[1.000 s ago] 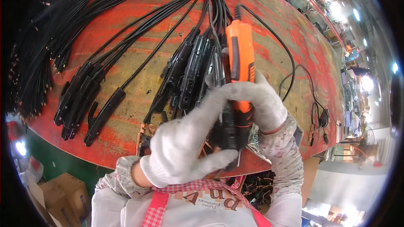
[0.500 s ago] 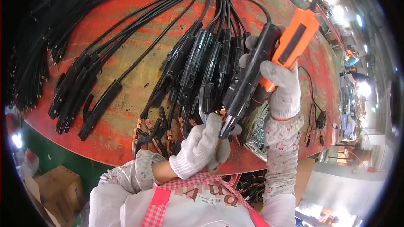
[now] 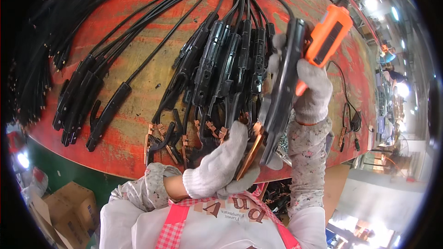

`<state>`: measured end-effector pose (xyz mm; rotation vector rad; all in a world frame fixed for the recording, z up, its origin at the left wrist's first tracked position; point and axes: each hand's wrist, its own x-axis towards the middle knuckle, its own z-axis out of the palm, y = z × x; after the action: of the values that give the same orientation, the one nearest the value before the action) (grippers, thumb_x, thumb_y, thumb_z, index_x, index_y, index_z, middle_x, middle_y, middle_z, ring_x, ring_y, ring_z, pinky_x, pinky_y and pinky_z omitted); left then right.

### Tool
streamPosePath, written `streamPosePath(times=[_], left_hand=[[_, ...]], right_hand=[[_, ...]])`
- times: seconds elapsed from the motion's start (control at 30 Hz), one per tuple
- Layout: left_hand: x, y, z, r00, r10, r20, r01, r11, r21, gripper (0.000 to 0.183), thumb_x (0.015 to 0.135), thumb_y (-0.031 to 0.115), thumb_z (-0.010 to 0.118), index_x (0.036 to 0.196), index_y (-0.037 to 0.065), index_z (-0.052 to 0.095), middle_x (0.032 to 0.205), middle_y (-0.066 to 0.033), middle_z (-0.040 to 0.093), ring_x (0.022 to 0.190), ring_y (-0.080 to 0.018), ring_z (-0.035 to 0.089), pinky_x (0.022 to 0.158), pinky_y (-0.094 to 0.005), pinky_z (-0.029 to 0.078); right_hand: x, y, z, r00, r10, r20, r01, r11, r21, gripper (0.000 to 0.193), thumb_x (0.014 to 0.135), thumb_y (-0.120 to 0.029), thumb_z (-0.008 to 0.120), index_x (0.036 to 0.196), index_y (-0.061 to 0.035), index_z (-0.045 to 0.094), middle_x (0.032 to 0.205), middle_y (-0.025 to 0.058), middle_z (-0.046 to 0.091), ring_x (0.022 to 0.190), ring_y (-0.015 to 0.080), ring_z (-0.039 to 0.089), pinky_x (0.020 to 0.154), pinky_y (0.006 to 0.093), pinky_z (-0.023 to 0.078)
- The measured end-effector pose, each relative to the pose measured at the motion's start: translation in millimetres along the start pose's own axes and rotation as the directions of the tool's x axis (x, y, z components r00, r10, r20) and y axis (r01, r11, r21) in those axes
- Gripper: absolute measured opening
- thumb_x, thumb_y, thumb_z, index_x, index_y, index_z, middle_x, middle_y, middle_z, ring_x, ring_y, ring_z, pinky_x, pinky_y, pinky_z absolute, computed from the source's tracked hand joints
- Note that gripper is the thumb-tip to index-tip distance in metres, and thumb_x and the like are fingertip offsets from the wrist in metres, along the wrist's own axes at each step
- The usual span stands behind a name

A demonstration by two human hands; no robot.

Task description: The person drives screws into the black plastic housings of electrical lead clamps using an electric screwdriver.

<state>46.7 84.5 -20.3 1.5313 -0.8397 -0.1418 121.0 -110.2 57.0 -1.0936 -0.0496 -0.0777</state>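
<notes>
My right hand [image 3: 314, 87], in a white knit glove, is closed around an orange electric screwdriver [image 3: 330, 37]. Its fingers also hold a black electrode holder [image 3: 285, 83], like those used for welding, which lies alongside the tool with a cable at its far end. My left hand [image 3: 221, 159], also gloved, pinches the near end of this holder, where a copper jaw [image 3: 251, 152] shows beside the black body. The screwdriver's tip is hidden behind the holder and my hand. Left of the holder, a row of similar black electrode holders [image 3: 226, 67] lies on the table, cables running away from me.
More holders [image 3: 108, 115] lie at the left of the red, worn table [image 3: 138, 157]. A thick bundle of black cables [image 3: 32, 60] fills the far left. Copper jaw parts [image 3: 184, 150] sit near the front edge. A cardboard box [image 3: 71, 207] stands below left; a thin cord [image 3: 355, 120] lies right.
The held electrode holder has turned more upright, and its copper jaw now shows at the near end. The screwdriver has shifted slightly to the right. My left hand has stayed at the near end.
</notes>
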Motion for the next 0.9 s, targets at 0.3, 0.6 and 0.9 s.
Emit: streamPosePath(times=[0.3,0.6,0.9], left_hand=[[-10.7,-0.4,-1.5,0.992,0.121,-0.045,-0.121,0.993,-0.008,0.069,0.078,0.017,0.063,0.133,-0.011,0.032,0.115,-0.0249,0.055,0.083,-0.0303,0.062,0.072,-0.0304,0.052],[30.9,23.5,-13.3,0.872,-0.151,0.466,0.433,-0.209,-0.877,0.054,0.098,0.041,0.039,0.132,0.0,0.045,0.114,-0.0131,0.062,0.087,-0.0175,0.066,0.072,-0.0273,0.055],[52.6,37.7,-4.4,0.629,-0.67,0.394,0.571,0.053,-0.819,0.067,0.098,0.059,0.025,0.103,0.003,0.061,0.056,-0.0045,0.056,0.036,-0.0136,0.046,0.033,-0.0253,0.037]], right_hand=[[14.2,4.6,-14.1,0.995,0.065,-0.071,-0.072,0.993,-0.097,0.058,0.075,-0.012,0.069,0.126,-0.0004,0.044,0.105,0.0183,0.061,0.083,0.0251,0.067,0.059,0.0351,0.059],[-9.9,9.4,12.6,0.989,0.013,0.149,-0.024,0.997,0.073,0.078,0.067,-0.001,0.073,0.135,-0.0068,0.036,0.112,0.0232,0.058,0.082,0.0343,0.067,0.068,0.0415,0.057],[-30.4,10.6,14.1,0.983,-0.06,-0.176,0.029,0.983,-0.179,0.064,0.076,-0.006,0.066,0.134,-0.0064,0.04,0.106,0.0193,0.062,0.079,0.0267,0.067,0.065,0.0359,0.059]])
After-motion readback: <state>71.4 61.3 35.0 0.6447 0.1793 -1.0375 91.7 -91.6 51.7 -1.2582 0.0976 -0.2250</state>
